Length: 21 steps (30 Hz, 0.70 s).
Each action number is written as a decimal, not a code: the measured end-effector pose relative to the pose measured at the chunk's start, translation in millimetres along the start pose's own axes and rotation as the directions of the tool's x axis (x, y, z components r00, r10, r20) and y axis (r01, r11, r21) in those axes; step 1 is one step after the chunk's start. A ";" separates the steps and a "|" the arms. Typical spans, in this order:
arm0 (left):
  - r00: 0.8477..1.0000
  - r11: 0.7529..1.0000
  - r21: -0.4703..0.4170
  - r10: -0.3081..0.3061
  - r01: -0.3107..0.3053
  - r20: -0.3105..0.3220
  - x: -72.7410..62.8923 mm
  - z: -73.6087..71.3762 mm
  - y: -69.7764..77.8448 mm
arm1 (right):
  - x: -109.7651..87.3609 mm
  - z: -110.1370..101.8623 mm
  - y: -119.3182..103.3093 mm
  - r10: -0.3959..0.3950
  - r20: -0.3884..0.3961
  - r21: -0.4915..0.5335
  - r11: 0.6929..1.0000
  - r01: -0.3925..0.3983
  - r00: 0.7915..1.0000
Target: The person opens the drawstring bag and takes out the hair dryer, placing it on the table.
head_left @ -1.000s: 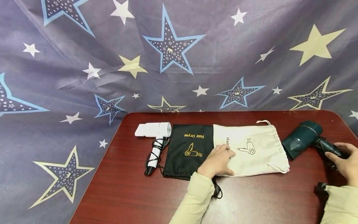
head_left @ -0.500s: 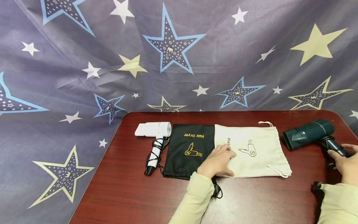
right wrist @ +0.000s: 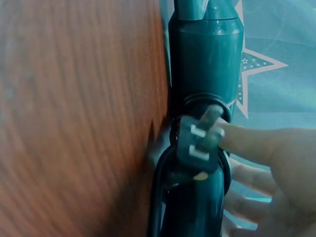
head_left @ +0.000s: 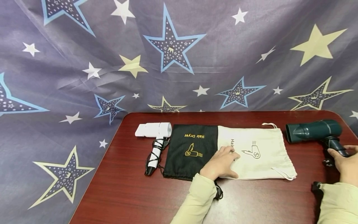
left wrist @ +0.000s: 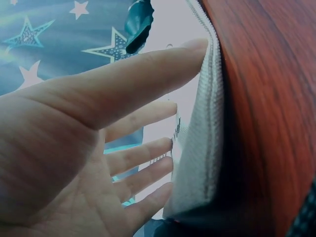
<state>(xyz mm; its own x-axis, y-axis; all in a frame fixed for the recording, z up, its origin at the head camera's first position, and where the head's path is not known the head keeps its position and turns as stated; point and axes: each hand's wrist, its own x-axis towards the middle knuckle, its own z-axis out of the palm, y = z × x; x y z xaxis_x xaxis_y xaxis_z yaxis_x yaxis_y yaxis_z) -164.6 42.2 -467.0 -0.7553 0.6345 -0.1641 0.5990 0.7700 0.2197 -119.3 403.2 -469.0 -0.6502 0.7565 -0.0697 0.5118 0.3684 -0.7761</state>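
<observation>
My left hand (head_left: 219, 163) rests its spread fingertips on the left end of a white drawstring bag (head_left: 268, 165). The bag lies flat and carries a printed hair dryer picture. In the left wrist view the thumb (left wrist: 143, 74) reaches the bag's near edge while the other fingers touch its top. At the right, my right hand (head_left: 349, 165) grips the handle of a dark green hair dryer (head_left: 313, 130), whose nozzle points left toward the bag. Its cord is wrapped round the handle, and the plug (right wrist: 197, 145) shows in the right wrist view.
Left of the white bag lies a black drawstring bag (head_left: 179, 161) marked "Hair Dryer". Beyond it is a white hair dryer (head_left: 152, 130) with its black cord wound round the handle. A star-patterned curtain (head_left: 173, 87) hangs behind the reddish-brown table (head_left: 134, 199).
The green hair dryer has turned so its nozzle now points left, and it has moved right, away from the white bag. The white bag has slid slightly right with my left hand on it.
</observation>
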 end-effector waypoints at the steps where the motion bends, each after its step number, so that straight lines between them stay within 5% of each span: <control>1: 1.000 1.000 0.000 0.001 -0.001 0.003 0.3 0.0 0.4 | -0.4 0.1 0.2 -0.002 -0.006 0.002 1.000 0.002 1.000; 21: 1.000 1.000 -0.019 0.023 -0.023 0.006 3.8 4.3 1.8 | 5.2 5.9 6.3 -0.074 0.014 -0.156 0.985 0.075 0.997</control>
<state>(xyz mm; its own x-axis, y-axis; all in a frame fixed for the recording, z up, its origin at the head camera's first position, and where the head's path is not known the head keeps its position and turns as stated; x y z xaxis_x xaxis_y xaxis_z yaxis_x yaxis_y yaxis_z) -165.3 46.4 -471.3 -0.7398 0.6524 -0.1645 0.6110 0.7538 0.2419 -122.7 406.2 -478.0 -0.6943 0.7194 -0.0209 0.5428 0.5043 -0.6716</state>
